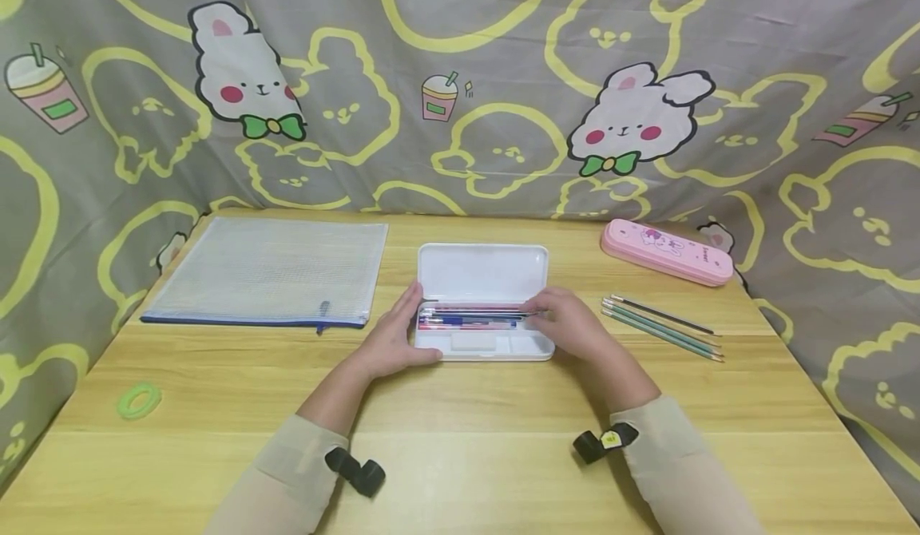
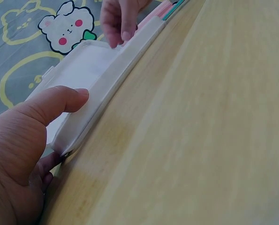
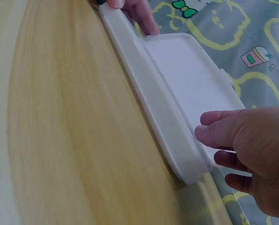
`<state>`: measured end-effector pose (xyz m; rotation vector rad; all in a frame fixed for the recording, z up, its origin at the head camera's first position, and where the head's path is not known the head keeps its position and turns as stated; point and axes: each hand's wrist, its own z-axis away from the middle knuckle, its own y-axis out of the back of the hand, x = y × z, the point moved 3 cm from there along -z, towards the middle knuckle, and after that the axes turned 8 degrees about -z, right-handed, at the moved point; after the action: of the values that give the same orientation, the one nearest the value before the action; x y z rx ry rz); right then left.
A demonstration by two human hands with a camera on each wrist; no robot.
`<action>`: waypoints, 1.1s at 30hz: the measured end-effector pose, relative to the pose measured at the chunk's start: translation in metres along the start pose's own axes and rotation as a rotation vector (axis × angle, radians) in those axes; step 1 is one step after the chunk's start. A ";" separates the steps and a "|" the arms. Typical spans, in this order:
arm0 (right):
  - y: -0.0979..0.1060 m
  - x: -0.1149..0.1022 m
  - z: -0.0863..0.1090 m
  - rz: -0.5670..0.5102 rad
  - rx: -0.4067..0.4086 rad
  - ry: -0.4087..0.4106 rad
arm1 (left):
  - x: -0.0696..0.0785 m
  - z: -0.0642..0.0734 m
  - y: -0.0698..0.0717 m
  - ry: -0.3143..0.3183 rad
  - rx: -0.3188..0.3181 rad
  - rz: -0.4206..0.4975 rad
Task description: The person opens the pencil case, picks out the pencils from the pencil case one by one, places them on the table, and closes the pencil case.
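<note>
**Squarely crosswise, an open white pencil case [image 1: 523,346] between two hands**

Grey fabric [image 1: 496,56] with yellow outlines, white rabbits and pink cups hangs behind the table and along both sides. The table [image 1: 460,431] is light wood, its grain running left to right. At its far left lies a mesh pouch [image 1: 273,271], its blue zip edge toward the person.

The white case sits mid-table, its long axis left to right, its lid [image 1: 481,273] opened to the far side. A pink case [image 1: 668,251] lies at the back right, aslant, its left end farther away.

The left hand [image 1: 394,342] clasps the white case's left end, thumb on the front wall, fingers at the end. The right hand [image 1: 571,326] is over the right end, thumb and forefinger close together; whether they pinch anything I cannot tell.

Inside, a row of pencils [image 1: 467,312] runs along the case's length. Right of it, a dark pencil [image 1: 661,315] and two green pencils [image 1: 664,329] slant, tips toward the near right. A white block [image 1: 472,342] sits in the front compartment; a green ring [image 1: 139,415] lies near the table's left edge.
</note>
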<state>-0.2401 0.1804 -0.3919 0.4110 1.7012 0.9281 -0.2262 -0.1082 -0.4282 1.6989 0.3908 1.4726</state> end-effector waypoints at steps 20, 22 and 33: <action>-0.018 -0.009 -0.017 0.322 -0.041 0.054 | 0.001 0.001 0.001 -0.003 0.001 0.000; -0.018 -0.009 -0.016 0.335 -0.034 0.061 | 0.001 0.001 0.001 -0.001 0.003 -0.001; -0.020 -0.008 -0.015 0.357 -0.006 0.102 | 0.001 0.001 0.001 0.002 -0.001 0.007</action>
<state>-0.2472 0.1569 -0.3998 0.6891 1.7476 1.2291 -0.2253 -0.1084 -0.4263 1.6998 0.3858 1.4798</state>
